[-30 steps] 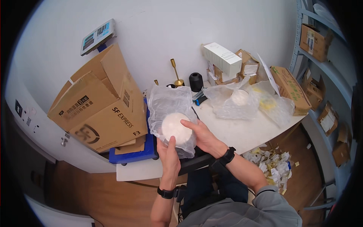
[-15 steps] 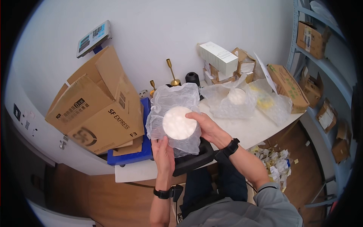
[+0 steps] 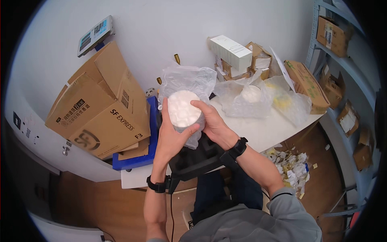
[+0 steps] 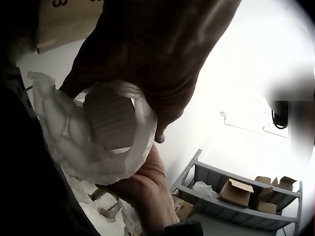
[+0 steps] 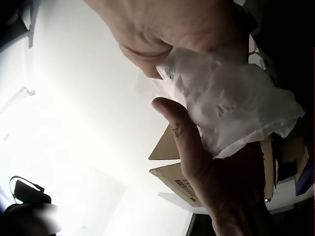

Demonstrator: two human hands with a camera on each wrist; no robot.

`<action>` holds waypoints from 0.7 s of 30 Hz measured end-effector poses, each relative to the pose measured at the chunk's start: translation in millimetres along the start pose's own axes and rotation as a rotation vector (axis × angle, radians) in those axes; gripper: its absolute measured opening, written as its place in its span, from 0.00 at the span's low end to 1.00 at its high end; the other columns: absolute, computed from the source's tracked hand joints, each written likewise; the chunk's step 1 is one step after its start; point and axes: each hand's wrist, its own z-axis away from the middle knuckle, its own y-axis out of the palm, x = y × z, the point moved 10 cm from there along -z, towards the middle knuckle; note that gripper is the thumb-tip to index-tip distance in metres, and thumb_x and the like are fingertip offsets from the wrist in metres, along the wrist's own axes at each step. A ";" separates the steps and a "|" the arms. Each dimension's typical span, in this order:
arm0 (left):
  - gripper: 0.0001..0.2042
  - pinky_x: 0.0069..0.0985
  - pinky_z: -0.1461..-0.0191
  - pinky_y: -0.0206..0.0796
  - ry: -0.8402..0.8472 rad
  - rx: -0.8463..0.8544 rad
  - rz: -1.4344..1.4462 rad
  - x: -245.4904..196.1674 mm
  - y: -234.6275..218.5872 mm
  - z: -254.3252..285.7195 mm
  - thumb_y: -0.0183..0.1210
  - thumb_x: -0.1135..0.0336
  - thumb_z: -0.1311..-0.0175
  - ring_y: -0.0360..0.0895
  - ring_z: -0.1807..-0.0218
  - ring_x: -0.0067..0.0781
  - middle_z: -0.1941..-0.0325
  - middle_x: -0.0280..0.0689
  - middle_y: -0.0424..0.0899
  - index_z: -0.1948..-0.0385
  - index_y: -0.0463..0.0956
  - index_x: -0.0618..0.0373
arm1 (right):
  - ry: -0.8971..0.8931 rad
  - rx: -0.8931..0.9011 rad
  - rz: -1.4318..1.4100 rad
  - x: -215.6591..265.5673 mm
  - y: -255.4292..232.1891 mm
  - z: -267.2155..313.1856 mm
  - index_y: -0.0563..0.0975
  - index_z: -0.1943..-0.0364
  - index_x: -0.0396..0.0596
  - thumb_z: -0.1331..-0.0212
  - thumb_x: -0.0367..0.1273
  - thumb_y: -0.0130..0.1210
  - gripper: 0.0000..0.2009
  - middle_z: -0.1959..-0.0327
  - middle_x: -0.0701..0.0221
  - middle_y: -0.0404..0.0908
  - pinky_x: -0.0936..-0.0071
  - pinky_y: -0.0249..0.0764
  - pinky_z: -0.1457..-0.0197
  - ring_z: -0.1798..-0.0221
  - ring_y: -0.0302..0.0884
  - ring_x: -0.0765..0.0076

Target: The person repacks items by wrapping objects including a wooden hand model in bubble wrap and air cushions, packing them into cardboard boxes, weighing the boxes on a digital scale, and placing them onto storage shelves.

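Both hands hold a round white bundle (image 3: 183, 107) wrapped in clear bubble film (image 3: 197, 76), raised in front of the body. My left hand (image 3: 168, 139) grips its left and near side, thumb across the front edge. On the opposite side my right hand (image 3: 215, 123) curls round it, with the thumb on top. From the left wrist view the film (image 4: 101, 164) forms an open-ended roll round a pale ribbed thing (image 4: 110, 118). Crumpled film (image 5: 236, 105) hangs loose in the right wrist view. Beneath the hands is a black foam tray (image 3: 201, 163) with hollows.
At the left an open SF Express carton (image 3: 100, 121) stands on a blue scale (image 3: 147, 151). More bubble-wrapped things (image 3: 252, 94) lie to the right on the white table (image 3: 229, 125). Stacked boxes (image 3: 231, 54) stand at the back, and a shelf (image 3: 340, 60) is at the right.
The bundle has moved up and away from the body, uncovering more of the black tray. My left hand has shifted upward round the bundle's left side, with its thumb now across the front.
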 end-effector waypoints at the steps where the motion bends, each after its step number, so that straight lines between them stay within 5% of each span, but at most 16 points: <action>1: 0.58 0.42 0.23 0.56 -0.045 0.040 0.048 5.8 0.6 -1.2 0.77 0.52 0.47 0.58 0.22 0.56 0.23 0.61 0.59 0.22 0.43 0.66 | -0.005 -0.009 -0.011 1.7 -2.3 -0.8 0.74 0.38 0.40 0.35 0.41 0.63 0.26 0.42 0.67 0.81 0.67 0.75 0.37 0.41 0.80 0.67; 9: 0.62 0.38 0.23 0.57 -0.249 0.121 0.346 63.6 3.5 6.9 0.81 0.59 0.53 0.60 0.23 0.46 0.25 0.51 0.58 0.22 0.40 0.62 | 0.233 0.096 -0.083 -34.9 1.7 2.3 0.69 0.31 0.49 0.34 0.43 0.63 0.30 0.33 0.70 0.76 0.60 0.68 0.30 0.32 0.73 0.65; 16: 0.56 0.37 0.22 0.57 -0.287 0.192 0.404 61.5 -5.8 10.2 0.81 0.63 0.56 0.63 0.24 0.41 0.26 0.46 0.65 0.24 0.51 0.61 | 0.296 0.166 -0.088 -9.9 9.6 6.6 0.68 0.31 0.48 0.33 0.47 0.61 0.31 0.32 0.68 0.74 0.57 0.70 0.31 0.29 0.71 0.64; 21: 0.53 0.35 0.24 0.60 -0.340 0.330 0.276 61.7 2.3 7.7 0.82 0.62 0.58 0.68 0.29 0.39 0.31 0.46 0.71 0.28 0.57 0.64 | 0.323 0.038 0.337 -6.4 -31.5 -13.6 0.73 0.33 0.51 0.33 0.45 0.60 0.27 0.38 0.66 0.80 0.60 0.76 0.38 0.38 0.80 0.63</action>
